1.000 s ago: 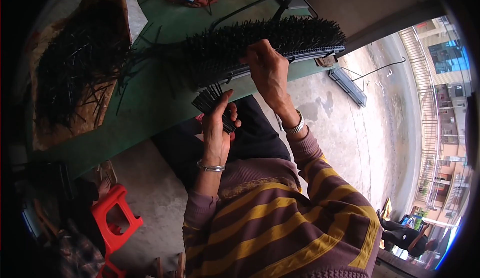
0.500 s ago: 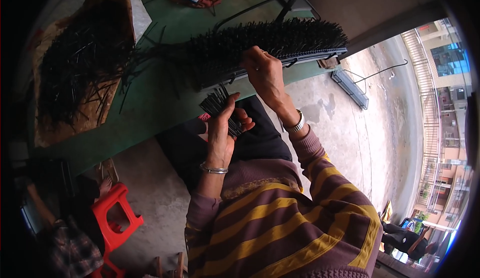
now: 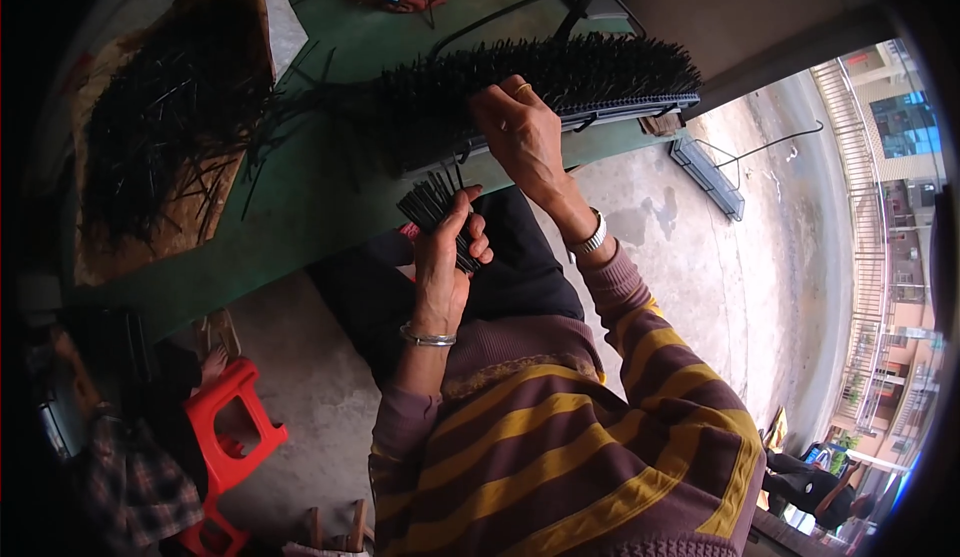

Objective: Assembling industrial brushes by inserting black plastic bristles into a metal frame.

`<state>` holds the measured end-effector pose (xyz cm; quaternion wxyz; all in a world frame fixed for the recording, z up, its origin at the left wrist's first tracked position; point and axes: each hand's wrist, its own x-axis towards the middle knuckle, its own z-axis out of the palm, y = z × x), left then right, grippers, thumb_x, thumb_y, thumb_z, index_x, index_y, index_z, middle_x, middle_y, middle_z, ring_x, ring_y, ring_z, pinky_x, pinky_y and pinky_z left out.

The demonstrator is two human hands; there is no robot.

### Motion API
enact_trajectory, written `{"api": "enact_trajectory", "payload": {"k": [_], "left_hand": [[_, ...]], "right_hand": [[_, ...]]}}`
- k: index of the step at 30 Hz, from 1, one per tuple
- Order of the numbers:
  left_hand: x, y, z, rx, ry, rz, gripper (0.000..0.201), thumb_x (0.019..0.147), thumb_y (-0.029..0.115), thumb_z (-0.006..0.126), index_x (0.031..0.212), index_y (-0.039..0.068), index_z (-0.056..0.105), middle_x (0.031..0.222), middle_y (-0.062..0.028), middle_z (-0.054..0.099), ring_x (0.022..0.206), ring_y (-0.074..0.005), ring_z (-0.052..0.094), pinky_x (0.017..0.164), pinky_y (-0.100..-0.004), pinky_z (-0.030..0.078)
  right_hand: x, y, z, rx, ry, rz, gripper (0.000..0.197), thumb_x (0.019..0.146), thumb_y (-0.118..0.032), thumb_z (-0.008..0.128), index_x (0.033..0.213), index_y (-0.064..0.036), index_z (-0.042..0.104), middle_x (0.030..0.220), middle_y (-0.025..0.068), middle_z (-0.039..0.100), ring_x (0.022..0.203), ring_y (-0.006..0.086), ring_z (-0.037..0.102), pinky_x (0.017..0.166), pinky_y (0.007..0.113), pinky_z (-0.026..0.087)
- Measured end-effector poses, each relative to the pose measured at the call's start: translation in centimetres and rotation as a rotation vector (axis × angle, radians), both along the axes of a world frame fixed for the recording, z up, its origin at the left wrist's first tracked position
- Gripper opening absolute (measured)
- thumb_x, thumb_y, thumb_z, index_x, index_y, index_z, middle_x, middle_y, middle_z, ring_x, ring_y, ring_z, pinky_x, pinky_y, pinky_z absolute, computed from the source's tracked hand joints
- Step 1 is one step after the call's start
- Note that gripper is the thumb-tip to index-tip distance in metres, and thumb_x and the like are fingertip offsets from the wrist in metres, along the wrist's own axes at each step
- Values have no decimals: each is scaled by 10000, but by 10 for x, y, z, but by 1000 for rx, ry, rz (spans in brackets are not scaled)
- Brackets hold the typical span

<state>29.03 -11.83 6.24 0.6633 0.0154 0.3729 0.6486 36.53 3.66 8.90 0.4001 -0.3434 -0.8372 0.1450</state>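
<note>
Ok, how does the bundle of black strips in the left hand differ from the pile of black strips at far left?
The bundle is gripped in the left hand; the pile lies on a brown board. The bundle's strips run roughly side by side, while the pile's cross in all directions. The bundle is small; the pile is far larger. Both are thin, dark strips.

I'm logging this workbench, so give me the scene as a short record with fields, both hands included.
Left hand: closed around a bundle of thin black strips
Right hand: at the near side of a bristly black rack; fingertips' contents unclear
Table: green, bearing the rack
Table, left: heap of loose black strips on a brown tray
Floor, left: red stool
Floor, right: grey frame with hooked wire
</note>
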Motion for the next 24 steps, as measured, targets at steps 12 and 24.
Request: {"api": "enact_trajectory", "payload": {"k": [12, 24], "left_hand": [[1, 1, 2, -44, -35, 8, 278, 979, 315, 602, 1134, 85, 619, 705, 36, 452, 590, -80, 390, 563, -248, 324], [-21, 2, -5, -128, -9, 166, 314, 987, 282, 563, 1257, 129, 609, 1024, -107, 692, 820, -159, 654, 659, -309, 555]], "right_hand": [[7, 2, -7, -81, -11, 57, 184, 860, -101, 686, 1041, -119, 717, 871, 67, 610, 753, 202, 626, 629, 323, 496], [-10, -5, 11, -603, 176, 334, 48, 931, 8, 555, 969, -9, 579, 796, 46, 641, 681, 100, 614, 615, 254, 501]]}}
